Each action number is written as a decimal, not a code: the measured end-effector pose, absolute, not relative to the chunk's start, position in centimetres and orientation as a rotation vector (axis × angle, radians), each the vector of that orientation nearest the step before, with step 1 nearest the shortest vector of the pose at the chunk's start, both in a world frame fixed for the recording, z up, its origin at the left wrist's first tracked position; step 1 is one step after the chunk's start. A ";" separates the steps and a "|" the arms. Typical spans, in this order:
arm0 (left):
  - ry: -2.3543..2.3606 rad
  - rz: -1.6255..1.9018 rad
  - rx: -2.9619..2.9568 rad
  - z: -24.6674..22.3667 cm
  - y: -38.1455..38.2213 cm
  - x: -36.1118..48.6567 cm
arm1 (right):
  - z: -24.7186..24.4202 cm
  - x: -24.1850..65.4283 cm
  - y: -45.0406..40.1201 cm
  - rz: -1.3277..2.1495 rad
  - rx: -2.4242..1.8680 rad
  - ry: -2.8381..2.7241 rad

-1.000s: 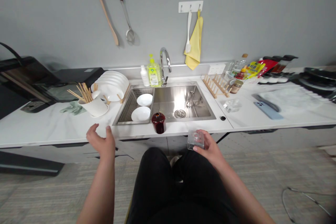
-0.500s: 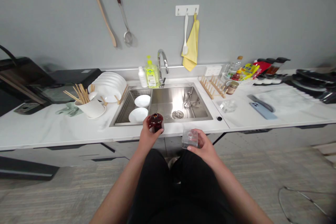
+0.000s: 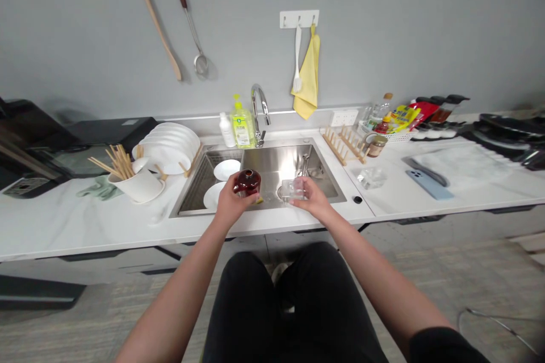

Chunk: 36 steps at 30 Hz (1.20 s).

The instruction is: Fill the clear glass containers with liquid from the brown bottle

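Over the front of the sink (image 3: 276,147), the left hand (image 3: 231,199) is wrapped round a dark red jar (image 3: 248,182), while the right hand (image 3: 315,198) grips a clear box (image 3: 291,188) near it. The yellow-green pump bottle (image 3: 243,129) behind bears a label with an emblem and characters too small for me to read, and the yellow packet's (image 3: 404,118) lettering is equally blurred.

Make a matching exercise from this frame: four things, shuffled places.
Things:
1. dark red bottle
2. clear square object
3. yellow cloth
4. blue phone

Places:
A. hanging from the hook rack
B. held in the right hand
C. lying on the counter
D. held in the left hand

Pairs: 1-D, 2-B, 3-A, 4-C
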<state>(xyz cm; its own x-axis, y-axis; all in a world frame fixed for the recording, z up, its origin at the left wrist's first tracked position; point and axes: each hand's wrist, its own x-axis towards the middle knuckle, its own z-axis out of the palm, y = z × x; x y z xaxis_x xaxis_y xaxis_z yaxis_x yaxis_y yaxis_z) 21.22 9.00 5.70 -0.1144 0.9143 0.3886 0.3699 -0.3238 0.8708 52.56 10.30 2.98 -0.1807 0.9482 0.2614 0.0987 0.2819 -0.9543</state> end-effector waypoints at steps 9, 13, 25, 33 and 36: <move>1.568 1.408 1.803 1.8 18.6 22.5 | 1.3 49.8 21.0 1.046 -1.168 -1.590; 1.617 1.388 1.859 0.4 20.6 23.1 | -1.0 49.5 22.6 1.029 -1.227 -1.601; 1.632 1.254 2.146 -1.3 21.5 23.3 | -4.2 49.7 23.5 0.958 -1.180 -1.701; 1.697 1.203 2.204 -0.4 21.0 23.5 | -4.0 50.1 23.4 0.892 -1.246 -1.724; 1.746 1.186 2.207 -0.2 20.8 23.6 | -4.1 50.2 23.5 0.874 -1.247 -1.747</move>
<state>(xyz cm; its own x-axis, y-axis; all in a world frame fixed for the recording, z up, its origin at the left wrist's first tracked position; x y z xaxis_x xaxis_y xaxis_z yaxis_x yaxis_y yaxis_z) 23.64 20.79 -0.17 0.0465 0.8587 0.5104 0.7909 -0.3437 0.5063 50.21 23.51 -4.07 -0.1928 0.9579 0.2126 0.4047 0.2750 -0.8721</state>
